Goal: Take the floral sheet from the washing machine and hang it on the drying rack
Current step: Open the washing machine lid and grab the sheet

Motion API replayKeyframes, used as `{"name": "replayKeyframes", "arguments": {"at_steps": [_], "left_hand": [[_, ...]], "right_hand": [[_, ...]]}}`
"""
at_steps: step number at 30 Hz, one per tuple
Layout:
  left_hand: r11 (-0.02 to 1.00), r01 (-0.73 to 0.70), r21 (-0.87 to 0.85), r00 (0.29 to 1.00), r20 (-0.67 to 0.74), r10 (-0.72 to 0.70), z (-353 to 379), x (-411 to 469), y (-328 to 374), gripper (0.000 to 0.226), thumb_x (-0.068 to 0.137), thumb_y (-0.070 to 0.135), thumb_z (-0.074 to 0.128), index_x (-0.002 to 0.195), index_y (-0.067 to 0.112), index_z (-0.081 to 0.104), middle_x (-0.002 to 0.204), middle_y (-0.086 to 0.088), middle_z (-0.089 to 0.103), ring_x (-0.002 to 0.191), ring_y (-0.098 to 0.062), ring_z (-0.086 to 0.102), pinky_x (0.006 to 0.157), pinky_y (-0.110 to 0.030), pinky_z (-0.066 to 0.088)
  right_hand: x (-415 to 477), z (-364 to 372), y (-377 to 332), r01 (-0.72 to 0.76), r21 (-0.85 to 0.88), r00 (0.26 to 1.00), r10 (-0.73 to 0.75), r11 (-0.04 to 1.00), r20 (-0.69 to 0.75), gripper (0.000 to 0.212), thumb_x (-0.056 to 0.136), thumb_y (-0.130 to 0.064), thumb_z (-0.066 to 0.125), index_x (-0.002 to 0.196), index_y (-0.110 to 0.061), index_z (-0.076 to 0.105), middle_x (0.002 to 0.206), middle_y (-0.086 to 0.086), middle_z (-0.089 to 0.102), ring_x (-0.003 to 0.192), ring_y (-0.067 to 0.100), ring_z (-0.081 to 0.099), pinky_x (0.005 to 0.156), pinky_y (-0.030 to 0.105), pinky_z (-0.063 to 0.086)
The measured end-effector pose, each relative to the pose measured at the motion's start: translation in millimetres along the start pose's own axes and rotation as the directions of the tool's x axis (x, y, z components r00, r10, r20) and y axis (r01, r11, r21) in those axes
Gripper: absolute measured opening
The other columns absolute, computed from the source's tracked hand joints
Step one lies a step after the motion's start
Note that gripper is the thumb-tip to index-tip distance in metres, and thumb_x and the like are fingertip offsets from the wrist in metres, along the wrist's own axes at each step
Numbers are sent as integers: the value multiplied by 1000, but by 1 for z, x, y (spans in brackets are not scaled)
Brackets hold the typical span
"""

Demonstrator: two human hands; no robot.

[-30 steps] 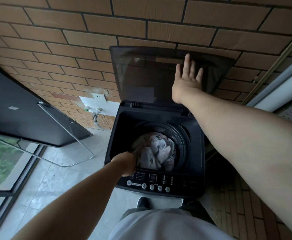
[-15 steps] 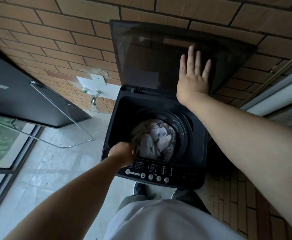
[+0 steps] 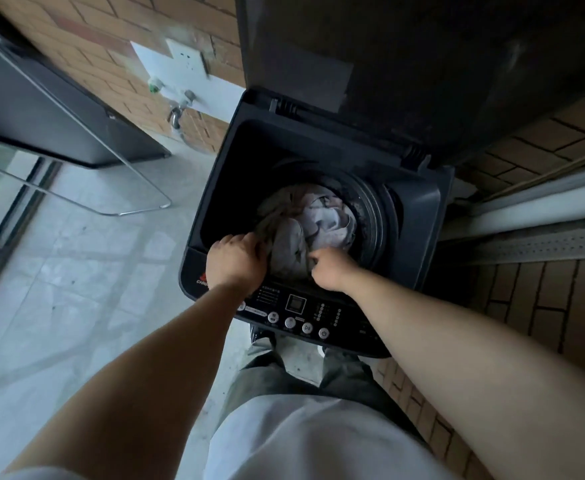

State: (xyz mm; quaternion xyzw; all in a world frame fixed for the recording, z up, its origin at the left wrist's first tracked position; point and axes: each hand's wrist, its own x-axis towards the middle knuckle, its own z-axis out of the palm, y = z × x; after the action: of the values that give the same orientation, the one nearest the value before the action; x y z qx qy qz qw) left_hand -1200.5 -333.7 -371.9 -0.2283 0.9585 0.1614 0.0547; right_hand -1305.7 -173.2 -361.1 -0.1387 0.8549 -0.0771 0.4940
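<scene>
A dark top-loading washing machine (image 3: 419, 206) stands in front of me with its lid (image 3: 405, 57) raised against the brick wall. The floral sheet (image 3: 322, 220), pale with a faint pattern, lies bunched in the drum. My left hand (image 3: 237, 259) is closed on a fold of the sheet at the drum's near left edge. My right hand (image 3: 331, 268) grips the sheet at the near right edge, fingers curled into the cloth. A metal drying rack (image 3: 111, 133) with a dark cloth (image 3: 41, 109) over it stands to the left.
The control panel (image 3: 298, 313) with its buttons runs along the machine's near edge, just under my wrists. A tap and a socket plate (image 3: 183, 64) sit on the wall left of the machine. A window frame (image 3: 10, 209) lines the far left; pale floor tiles (image 3: 86, 271) lie between.
My right hand has left the raised lid and come down into the drum onto the sheet. My head has leaned forward and down. The left hand has stayed on the sheet.
</scene>
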Motion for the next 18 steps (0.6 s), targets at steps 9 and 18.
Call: {"name": "replayKeyframes", "arguments": {"at_steps": [9,18], "left_hand": [[998,59,20,997,-47,-58,11,1,-2,28,81,37,41,72,16,58,71,-2,64,74,-30,57,68,-35,44],[997,64,38,995,-74,-61,17,1,-4,23,81,33,47,70,16,58,69,-1,63,73,-29,56,67,-35,43]], "right_hand": [[55,29,-4,-42,202,995,23,979,95,48,98,-14,50,145,-21,49,150,10,48,133,28,49,105,27,43],[68,32,13,-219,650,939,339,728,-63,24,89,-17,67,106,-1,73,106,13,73,105,28,68,81,33,53]]}}
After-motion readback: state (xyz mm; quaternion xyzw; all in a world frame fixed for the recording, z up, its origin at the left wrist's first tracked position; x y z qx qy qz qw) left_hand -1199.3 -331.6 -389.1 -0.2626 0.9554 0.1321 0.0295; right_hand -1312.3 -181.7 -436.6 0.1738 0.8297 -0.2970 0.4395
